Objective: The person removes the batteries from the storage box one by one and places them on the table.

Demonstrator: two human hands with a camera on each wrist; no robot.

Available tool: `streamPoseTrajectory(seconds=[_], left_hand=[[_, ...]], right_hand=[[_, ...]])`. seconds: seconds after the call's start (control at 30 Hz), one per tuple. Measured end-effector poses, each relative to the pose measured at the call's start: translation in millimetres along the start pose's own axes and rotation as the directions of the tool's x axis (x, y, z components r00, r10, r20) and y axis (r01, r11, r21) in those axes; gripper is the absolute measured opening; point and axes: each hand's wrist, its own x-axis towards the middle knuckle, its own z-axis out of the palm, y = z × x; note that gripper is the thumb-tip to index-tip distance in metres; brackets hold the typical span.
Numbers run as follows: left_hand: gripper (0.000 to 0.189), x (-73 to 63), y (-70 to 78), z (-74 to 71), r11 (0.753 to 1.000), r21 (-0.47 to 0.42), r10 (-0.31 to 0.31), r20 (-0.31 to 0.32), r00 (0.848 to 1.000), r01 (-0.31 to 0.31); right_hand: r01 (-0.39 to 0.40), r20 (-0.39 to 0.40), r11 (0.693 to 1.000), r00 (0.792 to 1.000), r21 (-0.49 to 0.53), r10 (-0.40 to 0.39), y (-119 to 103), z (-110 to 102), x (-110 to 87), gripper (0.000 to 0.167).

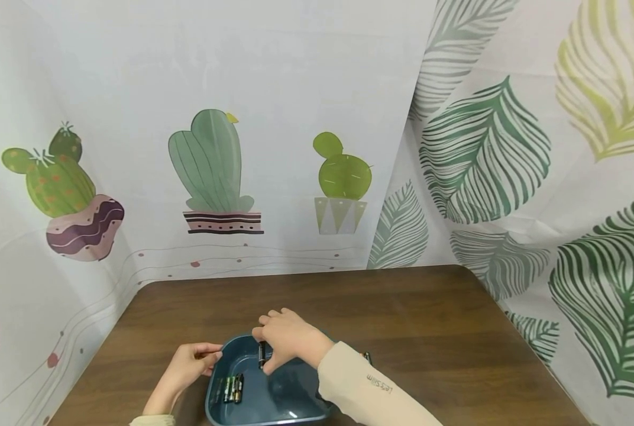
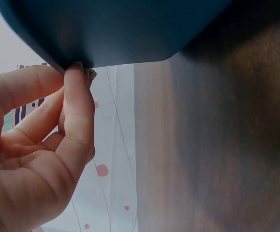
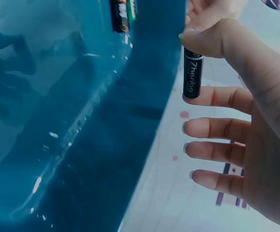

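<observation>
While the left hand (image 1: 186, 364) pinches the blue tray (image 1: 274, 395), the right hand (image 1: 287, 338) grips a black battery (image 1: 261, 355) over it. Other batteries (image 1: 233, 389) lie inside, right of the left hand.

The left hand (image 2: 38, 150) pinches the edge of a dark teal container (image 2: 110, 34) between its fingertips. Directly below the container is a white backdrop (image 2: 118, 193) with thin lines and pinkish dots; below and right of the container, a brown wood-grain tabletop (image 2: 212, 145).
</observation>
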Motion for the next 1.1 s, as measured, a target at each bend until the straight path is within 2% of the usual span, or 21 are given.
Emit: streamPoseTrajectory(seconds=[0.2, 0.43, 0.87, 1.1], left_hand=[[0.023, -0.2, -1.1, -0.1, 1.000, -0.006, 0.009, 0.004, 1.000, -0.009], [0.022, -0.1, -0.6, 0.8, 1.000, -0.005, -0.015, -0.005, 1.000, 0.015], [0.022, 0.7, -1.2, -0.8, 1.000, 0.002, 0.002, 0.003, 1.000, -0.002], [0.022, 1.6, -1.4, 0.4, 1.000, 0.006, -0.014, -0.009, 1.000, 0.014]], right_hand=[[-0.035, -0.043, 0.998, 0.998, 0.042, 0.037, 13, -8, -15.2, 0.042], [-0.052, -0.093, 0.996, 0.994, 0.078, 0.059, 26, -9, -32.4, 0.042], [-0.112, -0.106, 0.986, 0.986, 0.127, 0.126, 57, -5, -70.4, 0.045], [-0.134, -0.123, 0.978, 0.980, 0.163, 0.155, 71, -3, -93.6, 0.045]])
